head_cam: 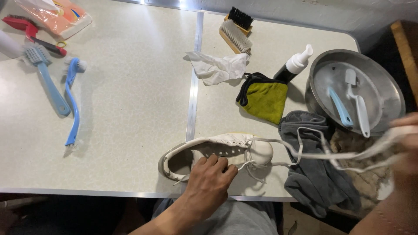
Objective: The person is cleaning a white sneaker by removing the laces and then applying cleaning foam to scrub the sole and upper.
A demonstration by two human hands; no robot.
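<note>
Our left hand (209, 176) presses down on the white leather sneaker (217, 154) lying on its side at the table's near edge, while our blurred right hand (407, 139) grips the white lace (339, 155). We pull level, keeping the shoe pinned.

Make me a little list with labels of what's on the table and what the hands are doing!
left hand: presses down on white shoe
right hand: blurred, pulling white lace
under lace: grey cloth
metal bowl: two brushes inside
middle: green cloth, pump bottle
far left: blue brushes
</note>
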